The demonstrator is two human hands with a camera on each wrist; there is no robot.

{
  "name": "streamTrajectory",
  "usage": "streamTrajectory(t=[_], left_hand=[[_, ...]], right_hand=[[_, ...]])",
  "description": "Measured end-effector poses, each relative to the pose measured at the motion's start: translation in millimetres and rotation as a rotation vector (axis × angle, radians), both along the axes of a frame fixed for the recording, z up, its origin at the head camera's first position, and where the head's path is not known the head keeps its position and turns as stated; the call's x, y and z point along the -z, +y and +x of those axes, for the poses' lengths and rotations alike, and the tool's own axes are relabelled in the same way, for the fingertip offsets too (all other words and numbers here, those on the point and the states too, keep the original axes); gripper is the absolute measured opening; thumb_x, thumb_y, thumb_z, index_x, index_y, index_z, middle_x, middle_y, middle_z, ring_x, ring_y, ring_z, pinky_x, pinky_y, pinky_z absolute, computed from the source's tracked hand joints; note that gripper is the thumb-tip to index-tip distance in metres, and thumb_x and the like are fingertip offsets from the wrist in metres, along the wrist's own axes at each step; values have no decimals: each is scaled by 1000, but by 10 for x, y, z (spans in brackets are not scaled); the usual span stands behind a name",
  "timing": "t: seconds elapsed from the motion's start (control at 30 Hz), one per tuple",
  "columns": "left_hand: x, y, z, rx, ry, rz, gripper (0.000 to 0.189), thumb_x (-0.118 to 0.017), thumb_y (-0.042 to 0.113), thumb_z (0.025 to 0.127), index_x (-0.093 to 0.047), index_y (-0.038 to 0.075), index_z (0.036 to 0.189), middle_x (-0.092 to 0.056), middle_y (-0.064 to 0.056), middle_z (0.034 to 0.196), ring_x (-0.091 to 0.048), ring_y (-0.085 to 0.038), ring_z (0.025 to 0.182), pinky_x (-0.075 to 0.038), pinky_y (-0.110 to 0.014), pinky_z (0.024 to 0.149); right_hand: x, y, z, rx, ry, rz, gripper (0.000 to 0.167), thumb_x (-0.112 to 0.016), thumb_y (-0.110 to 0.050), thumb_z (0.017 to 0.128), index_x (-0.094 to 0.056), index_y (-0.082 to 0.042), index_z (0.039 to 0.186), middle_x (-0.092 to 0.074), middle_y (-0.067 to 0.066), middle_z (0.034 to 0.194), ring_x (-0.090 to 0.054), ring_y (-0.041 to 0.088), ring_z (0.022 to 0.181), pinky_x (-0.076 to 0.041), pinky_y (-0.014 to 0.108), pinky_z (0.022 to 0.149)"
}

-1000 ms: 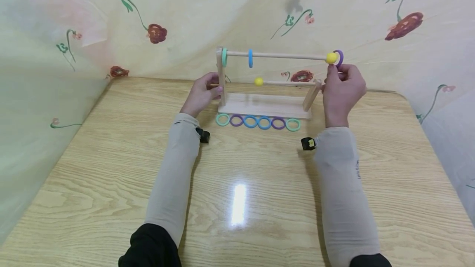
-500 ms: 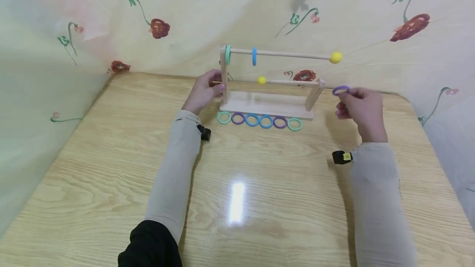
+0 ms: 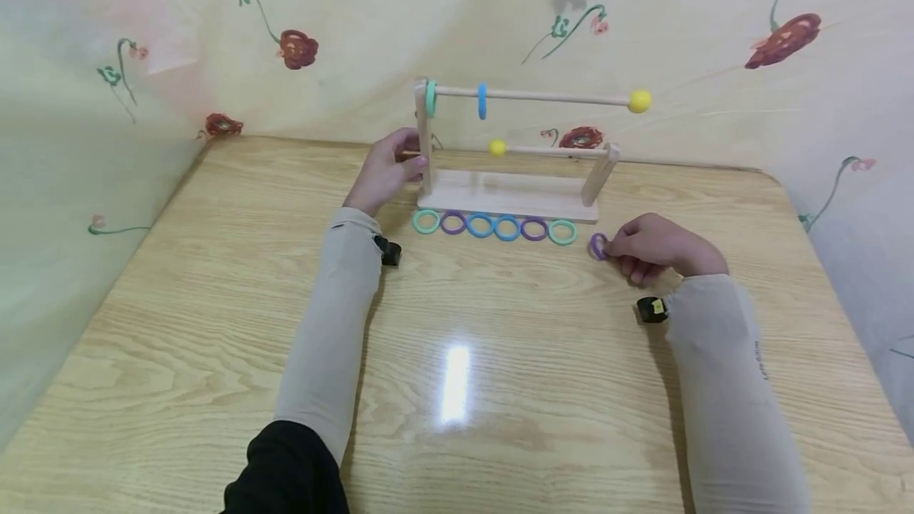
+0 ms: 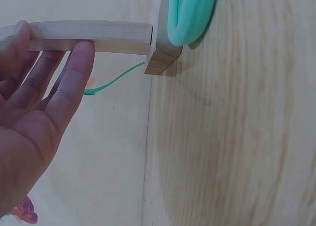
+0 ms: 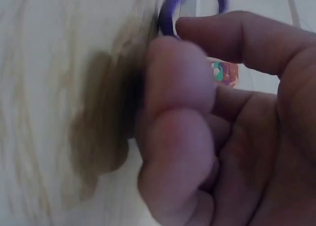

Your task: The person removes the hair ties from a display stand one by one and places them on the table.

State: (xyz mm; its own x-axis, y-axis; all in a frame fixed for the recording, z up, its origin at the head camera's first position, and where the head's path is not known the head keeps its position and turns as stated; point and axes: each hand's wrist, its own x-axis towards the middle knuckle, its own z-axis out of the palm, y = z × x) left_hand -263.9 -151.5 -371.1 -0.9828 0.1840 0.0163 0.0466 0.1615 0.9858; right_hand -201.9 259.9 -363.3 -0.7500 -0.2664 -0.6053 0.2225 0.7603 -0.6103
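both hands grasp something: the left hand (image 3: 382, 173) grips the left post (image 3: 423, 127) of a wooden stand (image 3: 510, 190); the right hand (image 3: 655, 247) pinches a tilted purple ring (image 3: 593, 247) just right of a row of six rings (image 3: 493, 227). that row, before the stand, runs green, purple, blue, blue, purple, green. the upper rod (image 3: 557, 97) bears a green ring (image 3: 431, 100) by that post, a blue ring (image 3: 481, 103) and a yellow ball (image 3: 639, 101) at its right end.
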Motion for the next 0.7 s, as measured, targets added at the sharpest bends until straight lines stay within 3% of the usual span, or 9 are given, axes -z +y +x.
streamTrajectory(t=[0.23, 0.4, 0.57, 0.7], left_hand=[[6, 1, -11, 0, 8, -1, 38, -57, -3, 100, -54, -1, 138, -61, -13, 124, -60, -33, 119, -57, -36, 90], [5, -3, -13, -3, 11, -9, 37, -58, -2, 100, -56, 0, 137, -62, -12, 122, -61, -29, 116, -57, -35, 90], [-7, 0, -12, 0, 12, -9, 38, -58, -2, 100, -55, -1, 138, -61, -15, 124, -61, -28, 115, -57, -35, 91], [-3, 3, -13, -2, 7, 5, 37, -58, -3, 100, -56, 0, 137, -61, -16, 124, -61, -30, 116, -57, -35, 91]], right_hand=[[-3, -46, 0, 27, 13, -18, 28, -55, -21, 104, -61, 4, 93, -63, 9, 74, -61, 18, 64, -59, 31, 58], [-14, -73, 8, 23, -13, -55, 27, -58, -21, 103, -53, 5, 109, -64, 11, 79, -63, 20, 66, -60, 33, 60], [-40, -121, 10, 24, -37, -99, 37, -63, -18, 101, -41, 2, 122, -66, 13, 80, -65, 22, 64, -60, 34, 59], [-59, -171, 1, -39, -8, -10, 40, -67, -16, 97, -40, 1, 122, -61, 10, 74, -61, 19, 59, -56, 30, 54]])
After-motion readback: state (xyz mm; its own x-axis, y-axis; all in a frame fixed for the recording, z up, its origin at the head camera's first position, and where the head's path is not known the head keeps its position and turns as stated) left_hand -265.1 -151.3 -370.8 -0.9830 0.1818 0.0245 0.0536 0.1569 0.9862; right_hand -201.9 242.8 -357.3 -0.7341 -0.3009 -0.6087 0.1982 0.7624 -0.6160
